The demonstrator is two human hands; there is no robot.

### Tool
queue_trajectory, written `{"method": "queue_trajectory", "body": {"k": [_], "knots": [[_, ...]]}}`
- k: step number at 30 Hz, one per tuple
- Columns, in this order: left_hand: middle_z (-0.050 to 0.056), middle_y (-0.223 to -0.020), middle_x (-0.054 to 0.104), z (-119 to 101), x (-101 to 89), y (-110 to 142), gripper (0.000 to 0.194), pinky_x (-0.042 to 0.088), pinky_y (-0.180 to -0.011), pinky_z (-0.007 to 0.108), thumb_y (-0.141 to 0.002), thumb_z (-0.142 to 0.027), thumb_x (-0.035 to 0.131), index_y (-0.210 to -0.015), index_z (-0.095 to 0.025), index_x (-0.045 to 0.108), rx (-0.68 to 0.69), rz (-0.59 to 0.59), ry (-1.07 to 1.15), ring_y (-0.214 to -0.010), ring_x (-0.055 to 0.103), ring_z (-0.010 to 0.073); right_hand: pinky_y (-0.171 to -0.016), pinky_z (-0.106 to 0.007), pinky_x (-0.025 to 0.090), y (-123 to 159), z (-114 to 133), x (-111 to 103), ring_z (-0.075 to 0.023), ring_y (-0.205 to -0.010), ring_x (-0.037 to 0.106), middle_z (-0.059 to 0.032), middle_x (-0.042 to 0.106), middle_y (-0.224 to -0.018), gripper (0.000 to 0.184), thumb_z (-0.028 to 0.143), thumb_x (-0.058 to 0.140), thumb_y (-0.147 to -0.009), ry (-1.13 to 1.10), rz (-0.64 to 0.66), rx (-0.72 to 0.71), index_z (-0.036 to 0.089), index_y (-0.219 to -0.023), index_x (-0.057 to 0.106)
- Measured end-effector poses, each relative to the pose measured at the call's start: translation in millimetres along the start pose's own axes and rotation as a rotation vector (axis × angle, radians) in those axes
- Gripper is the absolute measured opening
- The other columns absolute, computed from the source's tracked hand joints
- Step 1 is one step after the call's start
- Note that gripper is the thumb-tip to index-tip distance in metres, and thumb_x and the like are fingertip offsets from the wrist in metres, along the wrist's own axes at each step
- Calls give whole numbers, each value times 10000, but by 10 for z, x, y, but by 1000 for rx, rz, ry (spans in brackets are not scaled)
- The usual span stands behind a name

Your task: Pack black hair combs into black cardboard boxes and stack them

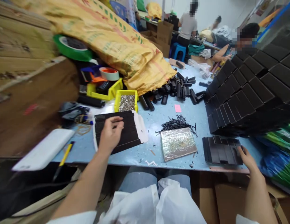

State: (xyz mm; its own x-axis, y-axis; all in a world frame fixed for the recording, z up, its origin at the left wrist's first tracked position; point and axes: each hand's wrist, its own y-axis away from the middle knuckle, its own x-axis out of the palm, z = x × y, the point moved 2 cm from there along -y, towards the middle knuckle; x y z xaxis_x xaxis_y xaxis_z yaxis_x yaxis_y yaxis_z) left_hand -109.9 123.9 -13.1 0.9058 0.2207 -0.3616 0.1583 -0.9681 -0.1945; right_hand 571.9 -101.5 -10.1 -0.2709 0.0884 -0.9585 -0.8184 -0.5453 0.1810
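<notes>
Near the front edge of the blue tabletop [156, 119], toward its left end, the left hand [111, 132] is over a pile of thin black pieces [128, 130] in a white carton [142, 129]. Its grip is loose and partly open, with fingers bent and nothing seen between them. Close to the front right corner, the right hand [248, 158] touches the end of a row of small black boxes [221, 151]. It is hard to tell if that grip has closed on a box.

Between the hands, near the middle of the front edge, sits a shiny wrapped block [178, 144]. Thin black sticks [175, 123] lie just behind it, and a pink paper [177, 108] lies farther back. A big stack of black boxes [243, 87] stands by the right edge. A yellow bin [136, 100] of little metal bits [126, 103] is just behind the carton.
</notes>
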Motion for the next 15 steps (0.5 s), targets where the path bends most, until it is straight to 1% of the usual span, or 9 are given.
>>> {"method": "queue_trajectory", "body": {"k": [2, 4, 6, 8, 9, 10, 12, 13, 15], "knots": [[112, -1165, 613, 76, -189, -252, 376, 566, -817, 396, -907, -399, 522, -1190, -157, 471, 2, -93, -62, -912, 637, 203, -950, -549, 466, 105, 163, -112, -413, -1118, 626, -220, 659, -1189, 666, 635, 454, -812, 63, -62, -20, 194, -1293, 586], [84, -1101, 635, 97, -303, -456, 351, 559, -812, 380, -901, -390, 537, -1160, -156, 503, 20, -133, -173, -892, 632, 202, -909, -563, 480, 306, 627, -150, -415, -1019, 662, -197, 701, -1071, 587, 644, 531, -770, 30, -106, -160, 235, -1176, 646], [62, -1078, 636, 65, -330, -642, 332, 551, -806, 359, -895, -389, 540, -1134, -159, 531, 52, -147, -315, -871, 628, 196, -873, -481, 517, 512, 1434, -30, -340, -948, 687, -143, 719, -1004, 485, 614, 538, -801, -190, -30, -439, 268, -1118, 660], [77, -1107, 623, 11, -269, -848, 327, 530, -849, 365, -909, -354, 499, -1148, -135, 538, 91, -107, -471, -900, 619, 201, -863, -431, 529, 613, 2460, 216, -284, -956, 681, -126, 707, -1029, 506, 551, 561, -825, -476, 89, -716, 229, -1213, 606], [94, -1127, 619, -11, -209, -964, 326, 509, -891, 379, -912, -320, 478, -1158, -116, 544, 109, -60, -538, -938, 612, 212, -873, -432, 524, 601, 2981, 365, -273, -985, 663, -128, 687, -1092, 560, 513, 621, -792, -533, 106, -791, 213, -1262, 568], [112, -1138, 622, -23, -135, -1086, 320, 484, -934, 393, -902, -279, 472, -1151, -99, 560, 123, -1, -592, -983, 602, 227, -893, -441, 514, 549, 3465, 512, -274, -1028, 639, -151, 638, -1201, 657, 461, 686, -738, -577, 76, -799, 189, -1313, 520], [142, -1097, 654, -12, 29, -1329, 270, 443, -980, 409, -835, -192, 514, -1057, -86, 625, 126, 122, -651, -1040, 590, 263, -987, -427, 456, 382, 4242, 778, -279, -1177, 553, -211, 472, -1403, 797, 347, 762, -643, -634, -10, -688, 134, -1352, 467], [152, -1041, 676, 9, 107, -1437, 223, 443, -969, 408, -785, -154, 545, -968, -93, 658, 115, 171, -658, -1027, 600, 279, -1006, -426, 437, 303, 4521, 885, -285, -1222, 518, -236, 418, -1439, 827, 320, 763, -628, -650, -26, -659, 108, -1362, 445], [173, -890, 698, 70, 236, -1599, 111, 464, -901, 409, -698, -108, 590, -774, -110, 670, 77, 231, -662, -942, 630, 306, -1026, -415, 415, 181, 4836, 1026, -278, -1244, 494, -243, 444, -1409, 760, 311, 726, -651, -681, -47, -609, 80, -1326, 465]]}}
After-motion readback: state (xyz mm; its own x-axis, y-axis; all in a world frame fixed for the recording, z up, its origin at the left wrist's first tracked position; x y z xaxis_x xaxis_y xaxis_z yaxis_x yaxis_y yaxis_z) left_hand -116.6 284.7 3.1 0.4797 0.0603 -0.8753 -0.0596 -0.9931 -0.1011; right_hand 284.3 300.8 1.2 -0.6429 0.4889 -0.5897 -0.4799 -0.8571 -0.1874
